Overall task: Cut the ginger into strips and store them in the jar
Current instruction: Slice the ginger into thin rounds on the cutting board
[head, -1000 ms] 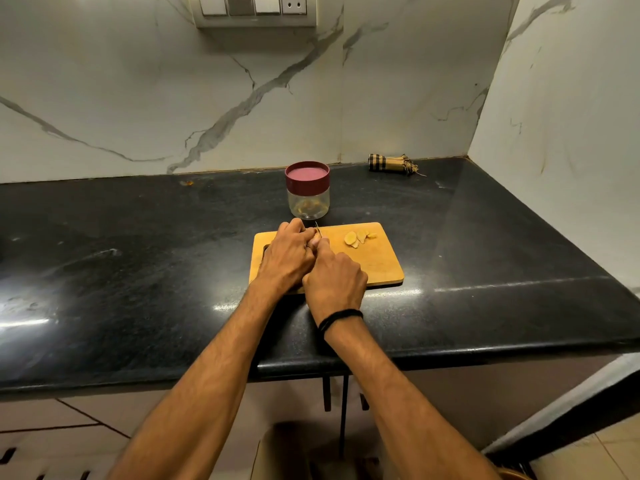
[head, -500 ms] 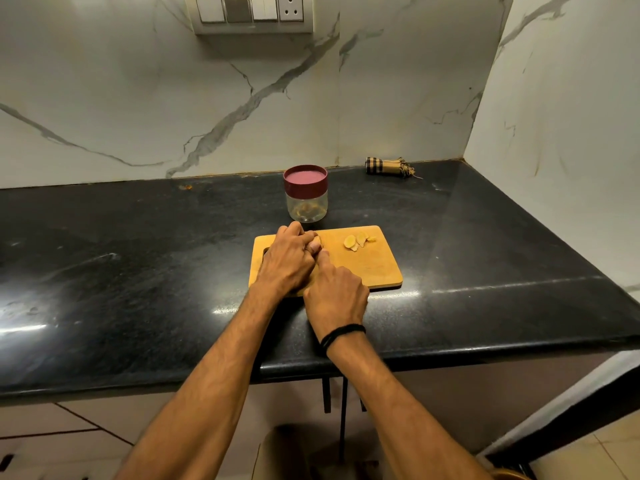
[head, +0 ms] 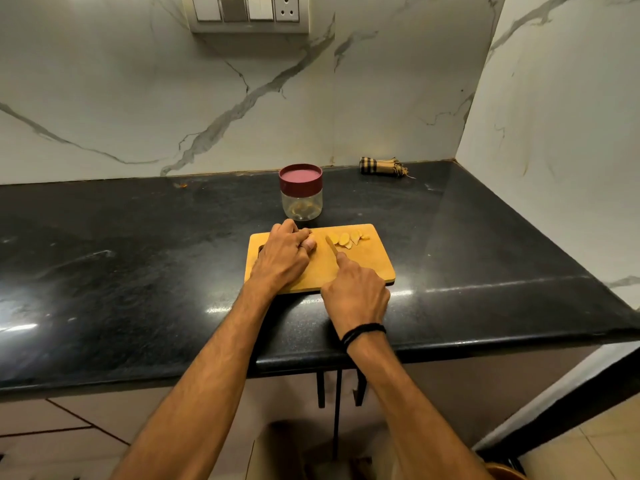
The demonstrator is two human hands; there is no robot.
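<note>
- While the left grip (head: 282,258) is curling down on the cutting board (head: 379,268), its fingers are bunching over what I am judging to be the uncut ginger, which the knuckles are hiding.
- The right grip (head: 356,292) is wrapping around the handle of the knife (head: 331,246), with the forefinger lying along the blade's back and the blade pointing toward the ginger slices (head: 346,239).
- Those slices are lying in a small fan at the board's far side, apart from the left fingers. Being thin and light, they are probably clinging to steel and wood, so scooping is looking wiser than pinching.
- The root is likely feeling firm, fibrous and prone to rolling, so pressing it flat with fingertips tucked is seeming safest.
- The jar (head: 301,192) is standing just beyond the board, wearing its maroon lid, with a few pale pieces showing inside. Its clear walls are looking smooth and slippery, so holding it around the body while twisting the lid is making sense.
- The black table (head: 138,271) is gleaming, so the board may be sliding under pressure.
- Marbled walls are meeting at a corner, where a checked cloth (head: 381,167) is lying below a switch panel (head: 249,12).
</note>
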